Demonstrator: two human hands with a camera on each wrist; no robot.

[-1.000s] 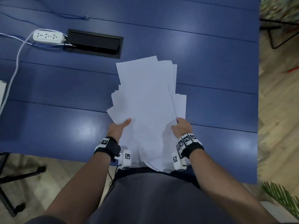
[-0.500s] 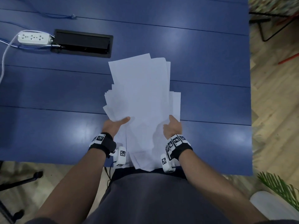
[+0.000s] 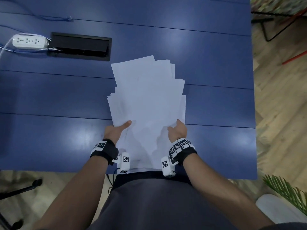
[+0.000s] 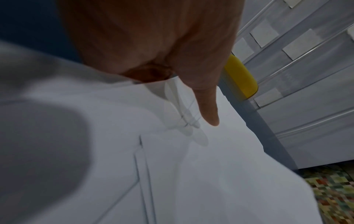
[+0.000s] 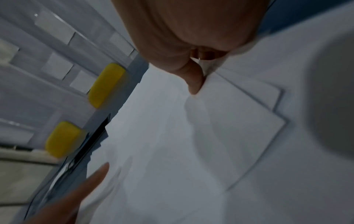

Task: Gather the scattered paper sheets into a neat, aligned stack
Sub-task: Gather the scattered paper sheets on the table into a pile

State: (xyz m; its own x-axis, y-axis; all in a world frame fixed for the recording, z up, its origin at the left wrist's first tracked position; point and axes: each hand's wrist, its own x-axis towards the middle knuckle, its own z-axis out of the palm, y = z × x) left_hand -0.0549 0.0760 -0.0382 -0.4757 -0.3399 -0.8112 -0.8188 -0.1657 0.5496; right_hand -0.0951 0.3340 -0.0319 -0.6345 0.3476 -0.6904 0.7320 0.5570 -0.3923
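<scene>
Both hands hold 1 fanned bundle of sheets [image 3: 146, 103] over the table [image 3: 49, 138], near its front edge. The left hand [image 3: 114, 131] grips the bundle's left side with its thumb on top; the other fingers are hidden underneath. The right hand [image 3: 177, 131] grips the right side the same way, thumb pressed into the top sheet, where the right wrist view shows a crease or buckle forming just beyond the thumb tip. The sheets spread well ahead of both hands, and their far corners fan out at several angles; the near ends run back between the wrists toward the body.

Risks, as I judge them:

1. The grip sits near 1 end of a long bundle. The free far end could droop or splay, and loose sheets could slide out forward, away from the hands.
2. The right thumb's pressure could set a lasting crease in the top sheet.
3. The stepped left edges, just ahead of the left thumb, suggest the sheets are not squared. Squeezing harder now would lock in the misalignment, not cure it.
4. The near ends lie by the table's edge, behind the wrists; a slack grip could let lower sheets slip off toward the floor.

Whether the bundle rests on the table or hangs clear of it, I cannot tell.
</scene>
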